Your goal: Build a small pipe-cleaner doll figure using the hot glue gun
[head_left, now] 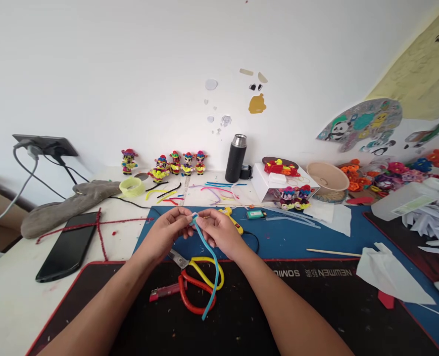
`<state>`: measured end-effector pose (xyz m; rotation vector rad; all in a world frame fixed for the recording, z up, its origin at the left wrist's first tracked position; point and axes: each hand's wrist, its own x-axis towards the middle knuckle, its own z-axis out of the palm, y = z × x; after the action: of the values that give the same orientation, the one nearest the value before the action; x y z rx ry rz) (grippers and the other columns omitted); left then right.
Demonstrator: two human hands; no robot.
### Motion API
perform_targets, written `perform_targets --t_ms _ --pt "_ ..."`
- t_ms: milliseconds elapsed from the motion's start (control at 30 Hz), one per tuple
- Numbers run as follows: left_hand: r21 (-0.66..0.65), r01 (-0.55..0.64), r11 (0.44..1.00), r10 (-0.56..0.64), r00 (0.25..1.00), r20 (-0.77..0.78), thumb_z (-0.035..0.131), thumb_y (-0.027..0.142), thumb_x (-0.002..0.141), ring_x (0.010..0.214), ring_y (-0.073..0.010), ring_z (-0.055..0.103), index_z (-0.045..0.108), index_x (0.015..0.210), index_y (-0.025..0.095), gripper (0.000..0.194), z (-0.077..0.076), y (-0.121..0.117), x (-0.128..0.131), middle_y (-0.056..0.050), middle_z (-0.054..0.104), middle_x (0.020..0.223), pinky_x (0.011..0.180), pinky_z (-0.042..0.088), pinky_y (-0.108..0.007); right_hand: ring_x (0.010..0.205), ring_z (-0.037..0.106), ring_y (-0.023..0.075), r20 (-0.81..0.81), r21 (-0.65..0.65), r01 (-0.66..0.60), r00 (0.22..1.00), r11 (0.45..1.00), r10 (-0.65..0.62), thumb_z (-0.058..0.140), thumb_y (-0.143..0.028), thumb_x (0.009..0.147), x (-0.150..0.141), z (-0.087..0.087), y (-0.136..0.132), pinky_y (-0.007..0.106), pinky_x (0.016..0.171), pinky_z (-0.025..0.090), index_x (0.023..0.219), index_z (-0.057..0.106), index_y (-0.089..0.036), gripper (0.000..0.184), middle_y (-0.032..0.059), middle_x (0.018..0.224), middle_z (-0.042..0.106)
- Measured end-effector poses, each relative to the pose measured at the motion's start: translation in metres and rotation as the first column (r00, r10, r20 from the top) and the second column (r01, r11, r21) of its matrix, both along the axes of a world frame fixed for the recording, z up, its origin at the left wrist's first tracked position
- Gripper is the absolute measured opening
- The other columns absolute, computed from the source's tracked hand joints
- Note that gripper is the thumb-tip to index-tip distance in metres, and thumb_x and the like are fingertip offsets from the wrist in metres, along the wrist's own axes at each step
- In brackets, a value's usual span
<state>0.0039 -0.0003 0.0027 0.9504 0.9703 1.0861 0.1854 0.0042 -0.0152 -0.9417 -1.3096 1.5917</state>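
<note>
My left hand (168,231) and my right hand (222,231) meet in the middle of the view, both closed in a pinch. Between their fingertips is the upper end of a light blue pipe cleaner (215,264), where a small bluish-white bit also shows. The fingers partly hide that end. The rest of the pipe cleaner hangs down in a gentle curve over scissors (199,306) with one red and one yellow handle. A red cutter or lighter (165,291), too small to tell which, lies left of the scissors. Behind my right hand is a yellow glue gun (237,225).
Several pipe-cleaner figures (160,169) and a black thermos (236,158) stand along the wall. A phone (69,247) lies left, beneath red pipe cleaners (99,237). At right are a wooden stick (332,252), white tissue (384,274) and a plastic bottle (405,200).
</note>
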Motion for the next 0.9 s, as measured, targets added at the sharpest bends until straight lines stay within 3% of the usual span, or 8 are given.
perform_targets --t_ms 333,600,700,900 --pt "0.006 0.039 0.999 -0.039 0.999 -0.018 0.094 0.042 0.071 0.057 -0.0143 0.064 0.066 0.095 0.019 0.043 0.0016 -0.0016 0.0014 0.002 0.069 0.063 0.054 0.047 -0.022 0.037 0.041 0.0084 0.034 0.032 -0.051 0.998 0.998 0.05 0.077 -0.053 0.088 0.0002 0.0045 -0.0039 0.021 0.038 0.03 0.105 0.062 -0.02 0.04 -0.0096 0.052 0.055" --pt "-0.048 0.056 0.997 -0.055 0.998 0.024 0.095 0.043 0.069 0.055 -0.0128 0.063 0.067 0.092 0.019 0.044 0.0023 -0.0029 0.0019 0.003 0.067 0.066 0.05 0.045 -0.021 0.036 0.039 0.0064 0.011 -0.001 0.008 1.0 1.0 -0.008 0.081 -0.049 0.084 -0.0023 0.0037 -0.0046 0.021 0.036 0.028 0.095 0.063 -0.02 0.036 -0.0081 0.056 0.058" --pt "-0.009 0.078 0.997 -0.078 0.997 -0.01 0.092 0.049 0.074 0.057 -0.0142 0.064 0.067 0.092 0.019 0.043 0.0037 -0.0036 0.0027 0.002 0.067 0.067 0.053 0.046 -0.023 0.035 0.039 0.0056 -0.033 -0.042 0.024 0.999 0.999 -0.025 0.083 -0.05 0.08 -0.0031 0.0042 -0.0039 0.021 0.034 0.027 0.092 0.061 -0.02 0.039 -0.0053 0.064 0.065" --pt "0.198 0.091 0.976 -0.057 0.984 -0.171 0.081 0.061 0.085 0.068 -0.019 0.066 0.068 0.105 0.019 0.048 0.0061 -0.0049 -0.0013 -0.002 0.069 0.077 0.061 0.052 -0.028 0.031 0.032 0.0053 -0.101 -0.111 0.066 0.992 0.992 -0.077 0.088 -0.051 0.074 -0.0027 0.009 -0.0033 0.021 0.031 0.022 0.087 0.06 -0.02 0.043 -0.0135 0.047 0.046"
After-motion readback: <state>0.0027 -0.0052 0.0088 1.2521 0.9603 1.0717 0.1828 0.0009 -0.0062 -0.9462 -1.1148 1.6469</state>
